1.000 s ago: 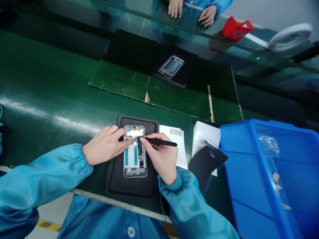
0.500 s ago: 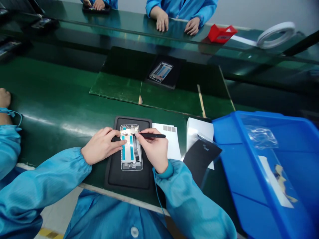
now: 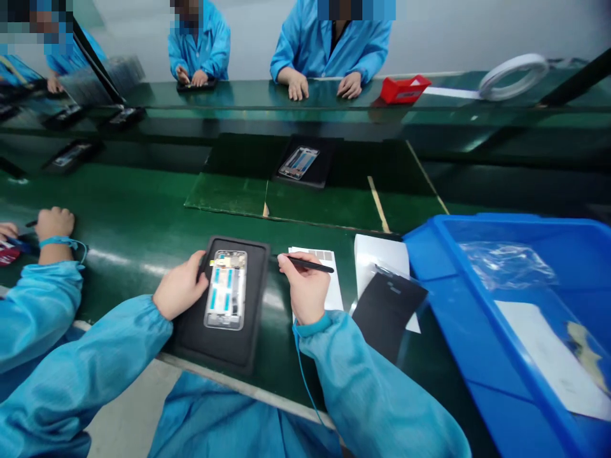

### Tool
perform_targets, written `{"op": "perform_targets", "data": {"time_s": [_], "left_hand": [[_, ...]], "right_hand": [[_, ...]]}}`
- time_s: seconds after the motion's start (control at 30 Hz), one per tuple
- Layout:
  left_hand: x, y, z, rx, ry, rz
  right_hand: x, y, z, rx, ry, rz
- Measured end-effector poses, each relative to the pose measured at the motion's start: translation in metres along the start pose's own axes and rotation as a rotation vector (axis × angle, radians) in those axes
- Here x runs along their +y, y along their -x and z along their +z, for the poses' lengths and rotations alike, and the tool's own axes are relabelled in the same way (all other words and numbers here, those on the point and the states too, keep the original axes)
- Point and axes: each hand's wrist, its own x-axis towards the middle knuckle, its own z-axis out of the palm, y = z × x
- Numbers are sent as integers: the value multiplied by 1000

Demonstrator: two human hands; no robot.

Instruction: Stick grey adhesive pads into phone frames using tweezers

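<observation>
An opened phone (image 3: 226, 292), with blue strips and circuit parts showing, lies in a black tray (image 3: 252, 337) near the table's front edge. My left hand (image 3: 182, 286) grips the tray's left side, thumb over the rim and fingers hidden beyond it. Off the tray's right side, my right hand (image 3: 308, 289) is closed around a slim black tool like tweezers or a pen (image 3: 312, 264), its tip pointing left. Beneath and behind that hand is a white sheet with grey squares (image 3: 322, 256).
To the right stand a white paper stack (image 3: 377, 251), a dark sheet (image 3: 389, 305) and a blue bin (image 3: 458, 318). Another phone tray (image 3: 310, 178) lies ahead. A co-worker's hand (image 3: 56, 229) is at left; others sit opposite, near a red box (image 3: 405, 90) and tape roll (image 3: 513, 76).
My left hand has left the phone and holds the tray, which has shifted left and tilted. My right hand has drawn the black tool off the phone. The view has lifted.
</observation>
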Motion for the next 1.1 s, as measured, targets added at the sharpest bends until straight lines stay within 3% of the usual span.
{"op": "perform_targets", "data": {"time_s": [0.17, 0.23, 0.27, 0.33, 0.4, 0.47, 0.6, 0.73, 0.8, 0.9, 1.0, 1.1], "left_hand": [[-103, -13, -44, -24, -316, -213], [-126, -27, -67, -1, -442, -276], [-127, -36, -77, 30, -470, -267], [-107, -60, -89, 121, -449, -215], [-64, -91, -91, 216, -298, -180], [-10, -131, -81, 177, -46, -139], [91, -216, -50, 183, 118, -92], [152, -273, -30, 219, 252, -140], [168, -287, -27, 250, 313, -203], [175, -297, -28, 298, 404, -302], [164, -303, -30, 324, 518, -351], [140, -303, -34, 310, 683, -352]], "right_hand": [[0, -1, 4, -35, 22, 9], [-1, 0, 7, -57, 23, 3], [-2, 1, 7, -62, 18, 7], [-2, 1, 9, -61, 2, 20], [-1, 1, 9, -58, -12, 30], [2, 1, 9, -52, -28, 35], [5, 0, 6, -47, -56, 44], [4, 0, 5, -40, -95, 57], [3, 0, 5, -40, -103, 64], [4, 1, 6, -41, -101, 88], [6, 1, 8, -33, -93, 115], [5, 1, 9, -28, -102, 131]]}}
